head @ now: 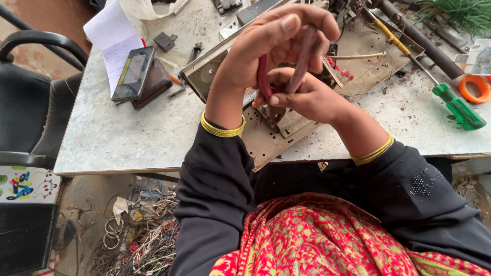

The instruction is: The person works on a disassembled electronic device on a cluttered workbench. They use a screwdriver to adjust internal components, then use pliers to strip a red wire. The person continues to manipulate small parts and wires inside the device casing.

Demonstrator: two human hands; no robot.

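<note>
My left hand (pixel 276 43) is raised over the table, its fingers closed around the dark red handles of a pair of pliers (pixel 304 57). My right hand (pixel 307 99) sits just below it, fingers curled in against the lower end of the pliers. The jaws, and anything held in them, are hidden by the hands. Both hands hover over a rusty metal chassis (pixel 266 145) with a circuit board and red parts (pixel 343 74) in it. I wear gold bangles and black sleeves.
A green-handled screwdriver (pixel 458 108) and an orange tape roll (pixel 474 88) lie on the right of the grey table (pixel 112 143). A phone (pixel 133 73), a brown wallet (pixel 154 83) and white paper (pixel 113 38) lie on the left. A black chair (pixel 30 102) stands beside the table. Tangled wires (pixel 138 240) cover the floor.
</note>
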